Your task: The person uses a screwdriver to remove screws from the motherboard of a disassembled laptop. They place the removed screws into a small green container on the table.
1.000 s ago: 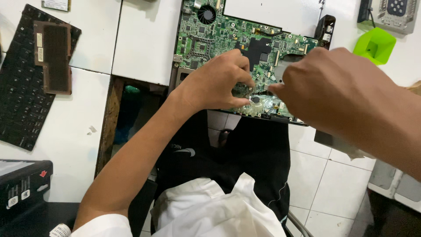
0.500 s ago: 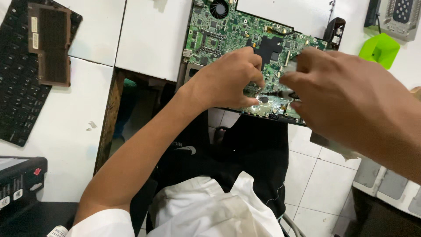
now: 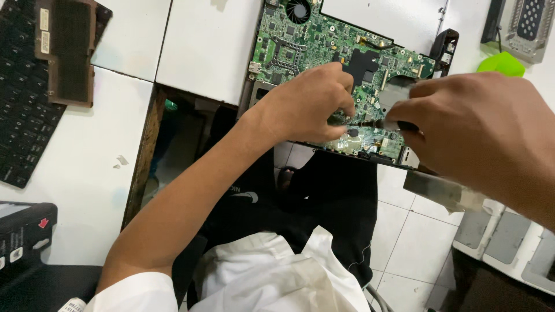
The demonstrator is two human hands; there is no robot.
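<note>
circuit board (image 3: 306,43): green | keyboard (image 3: 23,110): black | table (image 3: 208,40): white | plastic piece (image 3: 500,62): bright green

A green circuit board (image 3: 324,52) lay flat on the white worktop, its near edge overhanging the gap above the person's lap. It carried a round black fan at its far edge, a square socket and a black patch near the middle. A slim screwdriver (image 3: 378,123) lay nearly level, tip over the board's near edge.

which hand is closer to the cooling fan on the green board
Left. The left hand rests on the board just below the cooling fan; the right hand, holding a screwdriver, is farther off toward the board's right edge.
</note>
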